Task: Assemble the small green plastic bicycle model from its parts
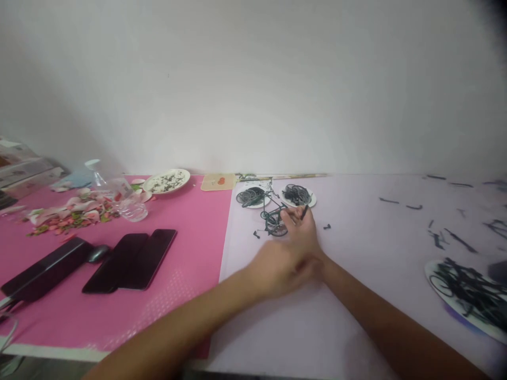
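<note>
A small dark green toy bicycle stands tilted at my fingertips, its near wheel partly covered by them. My left hand reaches in from the lower left and closes at the bicycle's wheel end. Overlapping it on the right is my right hand, its fingers bent together. A short black piece sticks up at the fingertips; whether it belongs to the bicycle I cannot tell. Small dark parts lie on both sides, one part left of the wheel and another part right of my hands.
Behind the bicycle are a plate with wheels and a plate of black parts. A heaped plate stands at right, near scattered dark pieces. Two phones, a black case, a plastic bottle and petal-like pieces lie left.
</note>
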Tool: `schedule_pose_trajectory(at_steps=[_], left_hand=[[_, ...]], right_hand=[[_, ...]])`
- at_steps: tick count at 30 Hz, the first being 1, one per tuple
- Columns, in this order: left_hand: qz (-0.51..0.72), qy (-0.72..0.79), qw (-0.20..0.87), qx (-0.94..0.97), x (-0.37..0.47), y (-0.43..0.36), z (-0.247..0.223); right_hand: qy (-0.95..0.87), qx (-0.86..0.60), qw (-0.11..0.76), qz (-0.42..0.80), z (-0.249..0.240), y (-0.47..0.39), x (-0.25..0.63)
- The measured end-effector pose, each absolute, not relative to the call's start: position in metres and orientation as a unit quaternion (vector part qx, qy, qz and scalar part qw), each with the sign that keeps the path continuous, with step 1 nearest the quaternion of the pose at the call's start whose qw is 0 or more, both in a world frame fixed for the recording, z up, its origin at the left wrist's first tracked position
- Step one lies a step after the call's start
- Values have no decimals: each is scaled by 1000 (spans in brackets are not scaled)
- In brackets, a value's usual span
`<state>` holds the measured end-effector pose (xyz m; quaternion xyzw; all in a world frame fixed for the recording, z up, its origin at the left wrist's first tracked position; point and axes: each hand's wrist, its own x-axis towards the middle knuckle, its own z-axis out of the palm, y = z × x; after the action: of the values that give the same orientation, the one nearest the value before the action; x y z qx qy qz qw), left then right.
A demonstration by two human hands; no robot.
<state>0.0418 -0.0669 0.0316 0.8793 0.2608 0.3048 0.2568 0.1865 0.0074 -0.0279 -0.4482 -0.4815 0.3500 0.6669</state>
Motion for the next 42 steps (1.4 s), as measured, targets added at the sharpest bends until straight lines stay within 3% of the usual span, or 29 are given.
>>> schedule_pose_trajectory(at_steps=[6, 12, 17, 30, 42], left_hand=[[364, 367, 180, 837, -4, -22, 3], [447, 420, 291, 735, -4, -29, -6], [454, 373, 315, 745, 3, -29, -11], [499, 401, 458, 618, 3, -24, -22], [537, 403, 567, 477, 1, -11, -25]], right_hand=[[-483, -441, 671, 349, -24, 0, 180], [-531, -460, 657, 275, -24, -9, 169], [-571, -481, 622, 235, -19, -20, 160], [-627, -432, 546, 350, -6, -41, 164], [-653, -387, 565, 322, -12, -38, 165]])
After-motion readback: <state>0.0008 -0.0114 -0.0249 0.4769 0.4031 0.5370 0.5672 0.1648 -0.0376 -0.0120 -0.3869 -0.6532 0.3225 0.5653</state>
